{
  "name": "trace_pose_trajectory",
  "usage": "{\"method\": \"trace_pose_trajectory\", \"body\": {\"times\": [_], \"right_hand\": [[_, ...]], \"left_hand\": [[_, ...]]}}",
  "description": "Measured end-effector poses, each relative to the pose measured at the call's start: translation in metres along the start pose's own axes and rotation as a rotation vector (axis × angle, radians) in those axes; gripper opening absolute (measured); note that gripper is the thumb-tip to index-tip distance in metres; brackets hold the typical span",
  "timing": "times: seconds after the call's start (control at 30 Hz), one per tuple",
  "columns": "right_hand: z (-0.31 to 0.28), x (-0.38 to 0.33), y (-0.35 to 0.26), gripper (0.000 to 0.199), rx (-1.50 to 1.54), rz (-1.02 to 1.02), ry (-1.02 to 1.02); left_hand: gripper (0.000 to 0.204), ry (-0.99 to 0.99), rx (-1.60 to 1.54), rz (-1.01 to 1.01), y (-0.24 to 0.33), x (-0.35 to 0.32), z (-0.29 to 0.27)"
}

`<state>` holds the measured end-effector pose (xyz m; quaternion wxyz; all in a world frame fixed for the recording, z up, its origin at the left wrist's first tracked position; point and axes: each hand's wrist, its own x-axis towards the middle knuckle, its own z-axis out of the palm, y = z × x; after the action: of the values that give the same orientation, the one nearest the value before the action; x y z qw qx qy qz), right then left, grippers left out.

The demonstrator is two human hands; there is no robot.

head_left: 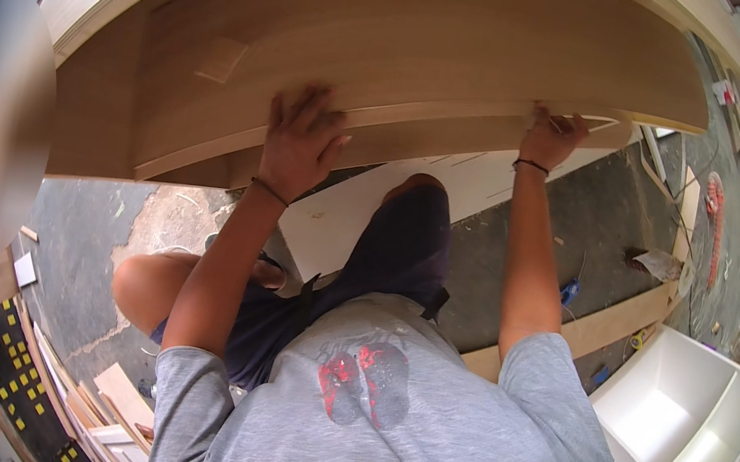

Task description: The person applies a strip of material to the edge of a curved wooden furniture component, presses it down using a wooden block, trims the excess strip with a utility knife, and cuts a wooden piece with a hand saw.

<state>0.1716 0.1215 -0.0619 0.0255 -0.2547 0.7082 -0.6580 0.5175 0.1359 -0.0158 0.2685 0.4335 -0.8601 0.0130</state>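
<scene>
board [436,45] in cabinet [94,108], upper frame; fixing unclear
left hand [302,140] spread on it; right hand [550,143] at its edge, grip unclear

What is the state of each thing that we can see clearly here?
Left hand: on the wooden unit, fingers apart
Right hand: fingers bent at the unit's edge, grip unclear
Wooden unit: touched by both hands
White board: flat on the floor, partly hidden by a leg
White shelf: open-fronted, divided into compartments
</scene>
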Motion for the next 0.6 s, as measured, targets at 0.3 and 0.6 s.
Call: {"method": "trace_pose_trajectory", "body": {"times": [0.3, 0.6], "right_hand": [[-0.028, -0.010, -0.010, 0.022, -0.428, -0.420, -0.164], [-0.010, -0.057, -0.056, 0.022, -0.440, -1.037, -0.669]], "left_hand": [[0.022, -0.023, -0.090, 0.142, 0.027, 0.034, 0.036], [0.026, -0.022, -0.075, 0.134, 0.027, 0.033, 0.033]]}}
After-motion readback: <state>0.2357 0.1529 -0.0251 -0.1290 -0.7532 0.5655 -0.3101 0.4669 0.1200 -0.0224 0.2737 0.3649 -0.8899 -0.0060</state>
